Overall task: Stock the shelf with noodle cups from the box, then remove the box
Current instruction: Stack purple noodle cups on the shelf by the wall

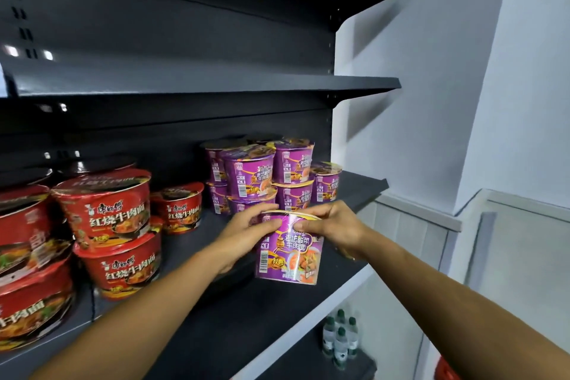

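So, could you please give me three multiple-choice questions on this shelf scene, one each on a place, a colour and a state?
1. Where are the red cups relative to the purple stack? A) left B) right C) shelf above
2. What colour is the held cup? A) red B) purple C) green
3. How is it held? A) untouched B) by both hands C) by one hand

1 A: red cups sit leftward. 2 B: purple wrap. 3 B: left hand and right hand both curl round its top.
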